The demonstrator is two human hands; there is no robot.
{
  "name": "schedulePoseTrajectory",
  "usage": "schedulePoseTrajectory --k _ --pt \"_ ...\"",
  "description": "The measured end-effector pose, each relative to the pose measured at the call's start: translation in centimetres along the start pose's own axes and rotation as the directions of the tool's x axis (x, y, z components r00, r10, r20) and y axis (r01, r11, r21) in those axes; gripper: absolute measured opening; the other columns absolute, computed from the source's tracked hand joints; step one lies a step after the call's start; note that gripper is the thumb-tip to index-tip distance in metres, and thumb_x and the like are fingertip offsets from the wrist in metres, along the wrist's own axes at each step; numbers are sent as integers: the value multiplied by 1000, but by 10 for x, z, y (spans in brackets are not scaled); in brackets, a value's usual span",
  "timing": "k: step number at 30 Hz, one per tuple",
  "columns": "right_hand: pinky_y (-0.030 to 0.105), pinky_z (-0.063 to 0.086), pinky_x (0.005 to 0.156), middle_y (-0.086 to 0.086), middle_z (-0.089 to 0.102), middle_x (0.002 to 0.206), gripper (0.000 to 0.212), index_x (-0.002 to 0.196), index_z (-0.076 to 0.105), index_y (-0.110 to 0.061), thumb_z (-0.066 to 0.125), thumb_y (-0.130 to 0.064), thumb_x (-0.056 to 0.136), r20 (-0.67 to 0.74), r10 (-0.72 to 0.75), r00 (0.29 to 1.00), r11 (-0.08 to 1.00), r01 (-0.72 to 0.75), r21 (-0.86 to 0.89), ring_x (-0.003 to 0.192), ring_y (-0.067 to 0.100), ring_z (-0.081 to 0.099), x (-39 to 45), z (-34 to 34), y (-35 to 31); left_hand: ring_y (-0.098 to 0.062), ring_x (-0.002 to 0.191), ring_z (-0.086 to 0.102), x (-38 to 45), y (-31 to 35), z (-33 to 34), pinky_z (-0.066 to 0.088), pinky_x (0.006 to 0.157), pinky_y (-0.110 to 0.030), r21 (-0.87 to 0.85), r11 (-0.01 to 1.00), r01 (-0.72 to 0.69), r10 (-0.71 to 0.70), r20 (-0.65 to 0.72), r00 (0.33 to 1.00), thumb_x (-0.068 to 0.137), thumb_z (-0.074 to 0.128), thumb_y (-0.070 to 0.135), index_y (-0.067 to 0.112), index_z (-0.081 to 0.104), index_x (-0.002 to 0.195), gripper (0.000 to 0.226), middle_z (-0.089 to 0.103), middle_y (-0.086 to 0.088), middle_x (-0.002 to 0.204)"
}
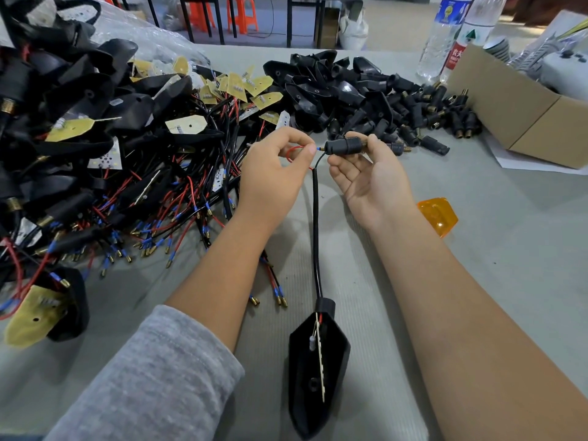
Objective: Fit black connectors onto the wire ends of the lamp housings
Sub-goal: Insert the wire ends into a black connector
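Observation:
A black lamp housing point(313, 364) lies on the grey table between my forearms, its black sleeved cable point(315, 230) running up to my hands. My left hand point(273, 168) pinches the red wire point(294, 151) near its blue-tipped end, right at the mouth of a black connector point(345, 146). My right hand point(369, 173) holds that connector between thumb and fingertips, brass stud pointing right. The cable's thin black wire curves up to the connector's left end.
A big heap of wired housings with yellow boards point(105, 154) fills the left. Empty black shells and loose connectors point(397, 106) are piled behind my hands. A cardboard box point(521, 106), water bottles point(445, 36) and an orange lens point(439, 216) sit to the right.

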State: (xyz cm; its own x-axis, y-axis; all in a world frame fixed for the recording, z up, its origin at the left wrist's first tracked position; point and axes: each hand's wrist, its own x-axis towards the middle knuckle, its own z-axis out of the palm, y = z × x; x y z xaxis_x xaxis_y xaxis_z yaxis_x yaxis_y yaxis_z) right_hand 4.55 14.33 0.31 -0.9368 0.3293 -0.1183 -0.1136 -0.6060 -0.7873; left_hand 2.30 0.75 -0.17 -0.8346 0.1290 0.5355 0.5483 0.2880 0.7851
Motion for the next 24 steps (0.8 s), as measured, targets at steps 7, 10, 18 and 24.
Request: schedulePoseTrajectory --k 7,10,18,24 --pt "24 56 61 6 67 72 33 94 62 -12 35 -27 106 9 -1 1000 1000 1 -10 62 16 65 -1 1 0 4 73 56 0 2 0 37 66 -9 -37 999 -6 5 -20 1000 91 64 21 26 65 84 9 61 18 74" --pt "25 58 64 8 67 76 33 94 62 -12 35 -27 107 33 -6 999 1000 6 -21 62 17 65 -2 2 -1 4 72 55 1 1 0 38 67 -8 -29 999 15 -16 -18 1000 92 64 20 25 65 84 9 61 17 75" --pt "27 58 70 5 67 72 34 96 63 -13 34 -28 107 76 -12 997 999 15 -42 66 18 66 -4 1 -3 -1 78 58 1 0 -2 44 77 -15 19 997 71 -71 15 997 93 63 20 19 69 84 11 64 12 79" --pt "25 58 69 5 67 75 34 96 63 -14 33 -29 107 99 -22 995 995 31 -94 68 17 68 -4 2 -1 2 74 53 0 0 -3 37 69 -12 11 1000 14 -14 11 1000 94 62 16 15 67 86 9 58 18 75"
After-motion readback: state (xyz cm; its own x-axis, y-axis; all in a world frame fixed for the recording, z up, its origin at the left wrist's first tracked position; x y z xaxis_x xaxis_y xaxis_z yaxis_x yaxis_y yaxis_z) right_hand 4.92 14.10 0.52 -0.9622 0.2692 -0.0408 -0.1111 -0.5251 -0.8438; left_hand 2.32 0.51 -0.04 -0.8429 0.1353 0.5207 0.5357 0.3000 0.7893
